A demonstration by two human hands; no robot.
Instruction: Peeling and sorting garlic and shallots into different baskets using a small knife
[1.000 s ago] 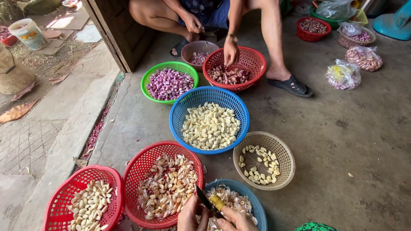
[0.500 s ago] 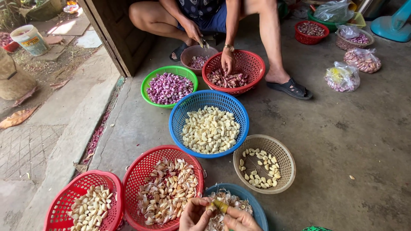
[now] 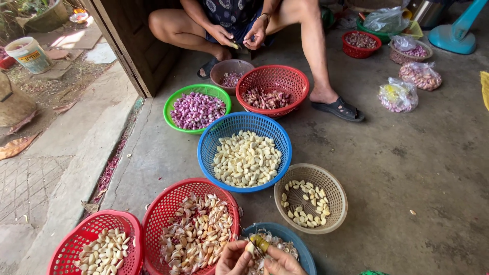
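My left hand (image 3: 232,258) and my right hand (image 3: 283,263) meet at the bottom edge over a blue bowl (image 3: 301,245) of garlic skins. The left pinches a pale garlic clove (image 3: 249,248). The right grips a small knife with a yellow-green handle (image 3: 261,242) pressed against the clove; its blade is hidden. Just left stands a red basket (image 3: 158,214) of unpeeled cloves and skins. A second red basket (image 3: 71,242) with peeled cloves sits at the far left.
A blue basket (image 3: 209,140) of peeled garlic, a beige basket (image 3: 338,196), a green basket (image 3: 175,97) of purple shallots, a red basket (image 3: 293,74) and a brown bowl (image 3: 224,67) fill the concrete floor. Another person (image 3: 239,35) sits opposite, peeling. Bags (image 3: 398,95) lie at right.
My hands have closed together on the clove and the knife blade is no longer visible. The other person's hand has lifted out of the red basket up to the other hand.
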